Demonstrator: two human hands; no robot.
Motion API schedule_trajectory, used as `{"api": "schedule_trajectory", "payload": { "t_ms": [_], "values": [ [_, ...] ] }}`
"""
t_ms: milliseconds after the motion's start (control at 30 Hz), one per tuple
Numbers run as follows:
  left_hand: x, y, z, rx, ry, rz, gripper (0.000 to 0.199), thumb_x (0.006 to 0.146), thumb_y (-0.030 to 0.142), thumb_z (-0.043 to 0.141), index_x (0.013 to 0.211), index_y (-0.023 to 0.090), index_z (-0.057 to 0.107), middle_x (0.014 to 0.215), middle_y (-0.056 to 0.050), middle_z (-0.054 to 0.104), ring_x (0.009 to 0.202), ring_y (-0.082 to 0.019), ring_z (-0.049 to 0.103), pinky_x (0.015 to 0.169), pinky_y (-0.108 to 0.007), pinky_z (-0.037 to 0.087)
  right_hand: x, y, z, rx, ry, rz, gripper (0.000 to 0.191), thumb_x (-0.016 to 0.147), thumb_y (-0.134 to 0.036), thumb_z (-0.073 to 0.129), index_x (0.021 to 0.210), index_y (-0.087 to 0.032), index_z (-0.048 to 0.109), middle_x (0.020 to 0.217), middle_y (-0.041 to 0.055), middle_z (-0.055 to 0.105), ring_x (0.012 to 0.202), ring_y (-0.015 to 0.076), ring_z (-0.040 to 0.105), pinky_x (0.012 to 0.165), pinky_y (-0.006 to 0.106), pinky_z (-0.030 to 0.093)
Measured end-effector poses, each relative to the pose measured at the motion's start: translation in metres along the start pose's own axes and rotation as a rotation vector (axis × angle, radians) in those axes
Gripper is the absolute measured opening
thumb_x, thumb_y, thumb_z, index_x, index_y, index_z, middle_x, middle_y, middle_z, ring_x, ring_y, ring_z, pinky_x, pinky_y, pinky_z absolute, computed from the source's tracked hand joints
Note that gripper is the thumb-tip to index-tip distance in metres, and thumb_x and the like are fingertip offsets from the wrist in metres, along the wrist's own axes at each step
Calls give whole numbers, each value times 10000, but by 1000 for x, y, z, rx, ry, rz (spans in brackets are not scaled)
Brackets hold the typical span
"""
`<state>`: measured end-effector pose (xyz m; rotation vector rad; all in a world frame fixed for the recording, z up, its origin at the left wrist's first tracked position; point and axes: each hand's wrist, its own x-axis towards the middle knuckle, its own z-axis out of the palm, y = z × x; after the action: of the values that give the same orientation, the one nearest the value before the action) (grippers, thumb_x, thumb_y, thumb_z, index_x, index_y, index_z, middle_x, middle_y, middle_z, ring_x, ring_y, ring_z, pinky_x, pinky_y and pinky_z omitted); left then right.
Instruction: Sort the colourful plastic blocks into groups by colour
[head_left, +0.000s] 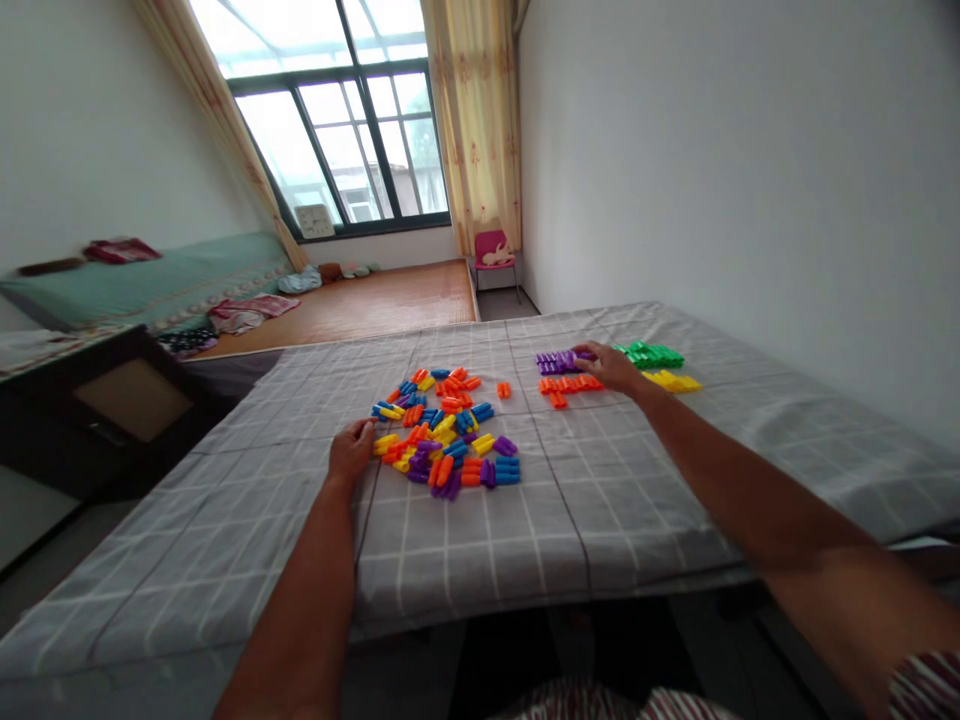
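Observation:
A mixed pile of small plastic pieces [450, 425], in orange, blue, yellow and purple, lies on the grey checked cloth. They look like short paired tubes. My left hand [352, 450] rests at the pile's left edge, its fingers bent together beside a yellow piece; whatever they may hold is hidden. On the right, my right hand [609, 366] pinches a purple piece at the right end of the purple row [553, 362]. Just in front runs an orange row [570, 384]. Green pieces [651, 354] and yellow pieces [675, 381] lie beyond my right wrist, partly covered by it.
One orange piece [503, 390] lies alone between pile and rows. The cloth-covered table [480, 540] has its front edge close to my body. A white wall [735, 180] stands to the right. Behind are a low bed [390, 295], a pink chair [491, 245] and a dark cabinet [112, 420].

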<state>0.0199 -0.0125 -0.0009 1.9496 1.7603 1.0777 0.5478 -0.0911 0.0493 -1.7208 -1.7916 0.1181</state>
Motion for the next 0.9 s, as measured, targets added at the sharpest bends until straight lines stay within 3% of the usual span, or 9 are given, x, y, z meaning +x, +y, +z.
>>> {"api": "schedule_trajectory", "payload": {
  "t_ms": [100, 200, 333, 467, 600, 733, 833, 900],
  "values": [
    [0, -2, 0, -8, -3, -4, 474, 803, 418, 446, 1069, 135, 717, 1075, -96, 715, 988, -232, 635, 863, -293, 473, 27, 43, -10, -210, -41, 162, 328, 872, -289, 556, 1172, -177, 631, 1144, 94, 686, 1000, 207, 646, 873, 306, 479],
    [-1, -3, -1, -17, 4, -4, 473, 807, 432, 450, 1069, 141, 716, 1065, -91, 717, 965, -231, 641, 854, -300, 479, 38, 66, -2, -365, -170, 201, 335, 861, -253, 570, 1184, -181, 629, 1194, 100, 671, 1075, 218, 623, 915, 308, 458],
    [-2, -3, -1, -23, 9, 2, 465, 810, 422, 446, 1056, 137, 719, 1049, -94, 721, 955, -232, 645, 857, -311, 482, 40, 73, 12, -425, -268, 231, 385, 858, -211, 566, 1234, -147, 610, 1221, 145, 651, 1085, 241, 622, 924, 324, 455],
    [-3, -2, 1, -28, 15, 22, 453, 813, 407, 440, 1040, 136, 723, 1054, -98, 721, 986, -224, 639, 878, -292, 471, 42, 64, 16, -437, -154, 162, 353, 855, -227, 568, 1174, -96, 647, 1199, 190, 646, 1110, 272, 603, 960, 364, 439],
    [-2, -4, 4, -36, 5, 18, 455, 818, 403, 438, 1047, 129, 719, 1042, -95, 725, 967, -214, 639, 858, -279, 474, 34, 10, 31, -281, -71, -48, 308, 883, -249, 529, 1129, -125, 668, 1130, 156, 677, 1058, 255, 622, 952, 376, 450],
    [-2, -4, 5, -55, 9, 22, 447, 818, 399, 444, 1043, 128, 720, 1053, -97, 722, 973, -212, 636, 862, -281, 470, 11, -78, 72, 14, -256, -322, 297, 870, -280, 576, 1148, -222, 665, 1089, 73, 695, 887, 188, 660, 833, 319, 506],
    [-3, -5, 5, -78, 9, 21, 457, 820, 400, 441, 1050, 118, 718, 1035, -101, 724, 954, -215, 640, 845, -286, 473, -2, -128, 106, 10, -302, -335, 335, 824, -304, 658, 1149, -222, 662, 1094, 95, 685, 948, 212, 648, 857, 331, 494],
    [-4, -5, 5, -100, 17, 33, 459, 822, 397, 435, 1042, 112, 721, 1025, -103, 725, 956, -217, 640, 846, -288, 471, -4, -145, 122, -38, -293, -284, 333, 799, -291, 686, 1121, -206, 667, 1100, 113, 679, 1008, 234, 631, 891, 346, 478]
  ]
}}
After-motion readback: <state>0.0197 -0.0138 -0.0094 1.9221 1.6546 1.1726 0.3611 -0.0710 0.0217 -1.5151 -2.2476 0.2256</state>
